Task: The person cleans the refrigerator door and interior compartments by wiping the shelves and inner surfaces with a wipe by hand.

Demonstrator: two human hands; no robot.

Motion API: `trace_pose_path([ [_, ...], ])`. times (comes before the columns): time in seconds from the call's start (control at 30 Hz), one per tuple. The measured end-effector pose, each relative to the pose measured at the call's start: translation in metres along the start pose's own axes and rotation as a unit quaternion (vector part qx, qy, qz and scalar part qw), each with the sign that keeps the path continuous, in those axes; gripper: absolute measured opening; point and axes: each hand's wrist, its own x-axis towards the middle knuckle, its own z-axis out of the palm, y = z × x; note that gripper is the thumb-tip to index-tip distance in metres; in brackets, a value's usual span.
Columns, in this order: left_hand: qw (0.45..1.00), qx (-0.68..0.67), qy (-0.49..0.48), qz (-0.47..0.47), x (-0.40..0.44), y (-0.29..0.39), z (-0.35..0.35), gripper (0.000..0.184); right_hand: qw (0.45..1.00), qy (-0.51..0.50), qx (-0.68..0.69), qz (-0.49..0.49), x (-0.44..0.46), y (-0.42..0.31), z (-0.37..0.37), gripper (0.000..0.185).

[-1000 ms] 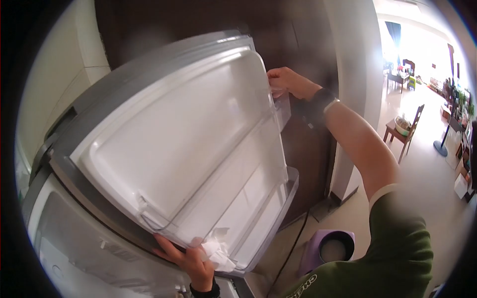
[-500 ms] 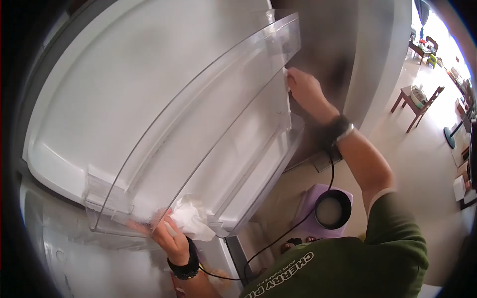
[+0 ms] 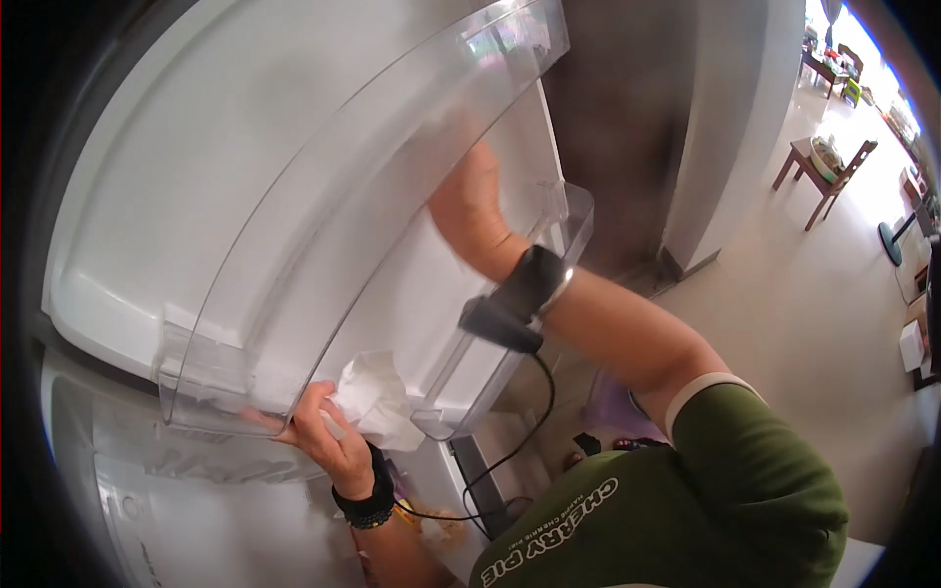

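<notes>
A clear plastic refrigerator door bin (image 3: 294, 211) hangs tilted across the white inner door. My left hand (image 3: 328, 438) is closed on its lower corner, with fingers seen through the plastic. A crumpled white tissue (image 3: 372, 397) sits against that hand, between thumb and door. My right hand (image 3: 469, 201) reaches up behind the bin's underside, near the middle. Its fingers are blurred behind the plastic, so what they hold or touch cannot be made out. On the right wrist is a black device (image 3: 520, 299) with a cable.
A second clear door bin (image 3: 480, 377) is fixed lower on the door. The open refrigerator interior (image 3: 186, 519) lies below left. A purple stool (image 3: 618, 407) stands on the floor, partly behind my right arm. A wooden chair (image 3: 823, 181) stands farther off.
My right hand has moved left from the bin's right end to behind its middle. The bin has shifted slightly up and left in view. My left hand keeps its grip.
</notes>
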Motion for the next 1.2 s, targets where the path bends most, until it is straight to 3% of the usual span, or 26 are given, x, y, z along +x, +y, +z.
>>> trace_pose_path([
  [0.07,1.000,0.006,0.004,0.005,0.001,-0.002,0.001,0.014,0.931,-0.157,-0.311,-0.110,-0.049,-0.043,0.007,0.019],
  [0.1,1.000,0.010,0.009,0.007,0.001,-0.003,0.002,0.014,0.875,-0.220,-0.379,-0.205,-0.074,-0.042,0.017,0.015],
  [0.13,1.000,0.013,0.009,0.010,-0.001,-0.003,0.003,0.014,0.855,-0.281,-0.315,-0.299,-0.099,-0.045,0.023,0.012],
  [0.2,0.999,-0.025,0.029,-0.013,-0.001,-0.001,0.005,0.015,0.798,-0.434,-0.301,-0.291,-0.126,-0.062,0.031,0.014],
  [0.33,1.000,-0.016,0.008,-0.004,-0.001,-0.003,0.001,0.019,0.725,-0.438,-0.333,-0.415,-0.085,-0.065,0.008,0.012],
  [0.43,0.999,-0.035,0.008,-0.006,-0.006,-0.006,0.001,0.024,0.677,-0.388,-0.472,-0.411,-0.051,-0.054,-0.030,0.013],
  [0.47,0.999,-0.037,0.012,-0.008,-0.005,-0.004,0.002,0.025,0.709,-0.288,-0.588,-0.262,-0.017,-0.057,-0.063,0.013],
  [0.53,0.999,-0.043,0.013,-0.006,0.000,-0.003,0.003,0.026,0.682,-0.274,-0.635,-0.237,0.006,-0.061,-0.090,0.010],
  [0.63,0.998,-0.062,0.034,0.001,-0.002,-0.007,0.007,0.030,0.522,-0.396,-0.736,-0.171,0.002,-0.056,-0.125,0.010],
  [0.73,0.998,-0.045,0.033,0.003,-0.003,-0.011,0.008,0.031,0.443,-0.443,-0.753,-0.199,0.003,-0.042,-0.141,0.012],
  [0.83,0.999,-0.038,0.009,0.002,-0.002,-0.009,0.002,0.033,0.398,-0.530,-0.745,-0.074,0.006,-0.031,-0.145,0.011],
  [1.0,0.995,-0.082,0.005,-0.052,-0.013,-0.013,0.007,0.031,0.429,-0.579,-0.691,-0.064,-0.018,-0.034,-0.117,0.010],
  [1.13,0.998,-0.045,0.044,-0.014,-0.001,-0.006,0.006,0.025,0.467,-0.675,-0.570,-0.036,-0.055,-0.031,-0.095,0.006],
  [1.2,0.999,-0.033,0.043,0.007,0.003,-0.005,0.006,0.031,0.509,-0.711,-0.484,-0.037,-0.092,-0.015,-0.089,0.008],
])
